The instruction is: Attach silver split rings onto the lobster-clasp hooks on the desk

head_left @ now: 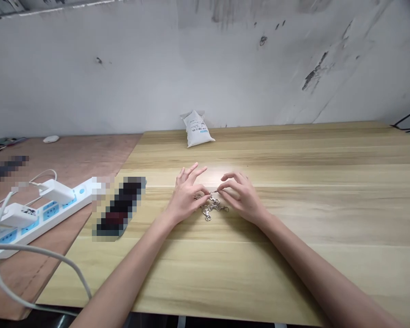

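Note:
My left hand (187,194) and my right hand (241,195) meet over the middle of a light wooden table (294,237). Between their pinched fingertips they hold one small metal clasp (213,192) just above the tabletop. Under it lies a small pile of silver metal clasps and rings (212,208), between the two hands. The other fingers of my left hand are spread upward.
A small white bag (196,128) stands at the table's far edge by the wall. To the left lie a blurred dark object (119,207) and a white power strip (37,212) with chargers and cables on a brown board (71,157). A black cable (408,123) shows at far right.

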Tool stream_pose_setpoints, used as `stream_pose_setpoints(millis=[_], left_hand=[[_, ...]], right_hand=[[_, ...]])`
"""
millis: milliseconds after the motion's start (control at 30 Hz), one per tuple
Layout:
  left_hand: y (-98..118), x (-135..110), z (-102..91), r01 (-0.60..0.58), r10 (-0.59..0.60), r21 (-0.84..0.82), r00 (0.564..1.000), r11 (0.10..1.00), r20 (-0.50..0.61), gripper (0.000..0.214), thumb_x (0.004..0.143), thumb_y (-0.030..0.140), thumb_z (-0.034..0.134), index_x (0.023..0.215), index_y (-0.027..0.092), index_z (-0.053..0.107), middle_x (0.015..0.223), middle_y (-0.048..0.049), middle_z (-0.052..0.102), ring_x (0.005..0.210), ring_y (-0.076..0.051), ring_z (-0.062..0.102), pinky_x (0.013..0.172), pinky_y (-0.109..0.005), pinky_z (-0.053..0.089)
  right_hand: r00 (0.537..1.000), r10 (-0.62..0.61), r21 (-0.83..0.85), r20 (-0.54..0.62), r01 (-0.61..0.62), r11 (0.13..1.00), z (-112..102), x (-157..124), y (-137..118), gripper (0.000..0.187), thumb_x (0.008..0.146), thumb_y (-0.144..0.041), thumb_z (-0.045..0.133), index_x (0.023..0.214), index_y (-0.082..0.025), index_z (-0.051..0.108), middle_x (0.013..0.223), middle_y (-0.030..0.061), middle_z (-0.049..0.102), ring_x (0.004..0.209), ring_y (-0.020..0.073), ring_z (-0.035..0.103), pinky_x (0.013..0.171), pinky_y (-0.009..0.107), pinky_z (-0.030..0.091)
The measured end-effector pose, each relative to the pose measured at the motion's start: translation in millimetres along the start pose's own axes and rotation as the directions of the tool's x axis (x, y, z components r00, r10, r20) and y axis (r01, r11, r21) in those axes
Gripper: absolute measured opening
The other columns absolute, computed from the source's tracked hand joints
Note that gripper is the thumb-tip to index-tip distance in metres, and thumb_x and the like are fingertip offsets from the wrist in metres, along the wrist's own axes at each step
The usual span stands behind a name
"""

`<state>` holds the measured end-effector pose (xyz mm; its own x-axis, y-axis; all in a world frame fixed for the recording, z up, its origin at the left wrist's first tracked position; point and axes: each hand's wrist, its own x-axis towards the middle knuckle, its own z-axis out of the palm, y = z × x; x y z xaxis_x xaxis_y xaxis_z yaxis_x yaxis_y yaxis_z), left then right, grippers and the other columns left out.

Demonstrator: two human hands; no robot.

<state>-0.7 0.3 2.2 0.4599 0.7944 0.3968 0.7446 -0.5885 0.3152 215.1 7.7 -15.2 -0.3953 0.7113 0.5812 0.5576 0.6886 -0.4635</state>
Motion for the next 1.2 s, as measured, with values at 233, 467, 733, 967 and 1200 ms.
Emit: stream_pose_setpoints(millis=[233,467,733,967,1200], left_hand=[[-1.9,-1.1,0.6,-0.025,0.025,0.028,1.000,0.999,0.005,0.012,0.090,0.028,0.062,0.084,0.024,0.072,0.150,-0.0040,0.044,0.147,-0.027,0.024,0.118,-0.060,0.019],[-3.3,-2.2,4.6,-0.033,0.031,0.058,0.999,0.998,0.045,0.012,0.089,0.026,0.062,0.083,0.024,0.073,0.150,-0.0054,0.044,0.147,-0.029,0.023,0.118,-0.062,0.018],[-5.0,-2.8,4.8,-0.031,0.027,0.049,0.997,0.998,0.071,0.014,0.090,0.028,0.062,0.083,0.025,0.073,0.151,-0.0042,0.043,0.147,-0.029,0.023,0.118,-0.062,0.017],[-6.0,-2.7,5.4,-0.024,0.022,0.025,0.996,0.999,0.087,0.013,0.090,0.027,0.061,0.086,0.026,0.073,0.151,-0.0022,0.044,0.147,-0.028,0.023,0.118,-0.061,0.017],[-5.0,-1.8,4.7,-0.002,0.001,0.007,0.994,1.000,0.106,0.012,0.090,0.028,0.062,0.085,0.027,0.073,0.149,0.0001,0.045,0.148,-0.028,0.022,0.118,-0.061,0.016]], right_hand=[[0.999,-0.031,-0.031,-0.031,0.030,0.999,1.4,-0.3,0.3,0.010,0.092,-0.019,0.057,0.092,-0.024,0.066,0.105,0.0067,0.061,0.099,0.0219,0.057,0.089,0.041,0.039],[0.998,-0.061,-0.046,-0.005,0.060,0.997,3.0,-1.2,1.5,0.008,0.091,-0.018,0.059,0.091,-0.024,0.065,0.107,0.0068,0.061,0.101,0.0217,0.057,0.092,0.041,0.038],[0.996,-0.085,-0.066,0.034,0.087,0.994,5.2,-2.0,5.3,0.008,0.091,-0.019,0.059,0.091,-0.023,0.065,0.108,0.0075,0.060,0.103,0.0217,0.057,0.093,0.042,0.038],[0.994,-0.107,-0.086,0.023,0.108,0.990,5.6,-1.5,4.1,0.009,0.092,-0.019,0.058,0.090,-0.023,0.066,0.106,0.0068,0.061,0.100,0.0208,0.056,0.092,0.041,0.038],[0.991,-0.130,-0.115,0.033,0.133,0.984,9.2,-0.6,1.4,0.010,0.092,-0.019,0.059,0.088,-0.022,0.067,0.096,0.0054,0.061,0.091,0.0195,0.056,0.091,0.041,0.038]])
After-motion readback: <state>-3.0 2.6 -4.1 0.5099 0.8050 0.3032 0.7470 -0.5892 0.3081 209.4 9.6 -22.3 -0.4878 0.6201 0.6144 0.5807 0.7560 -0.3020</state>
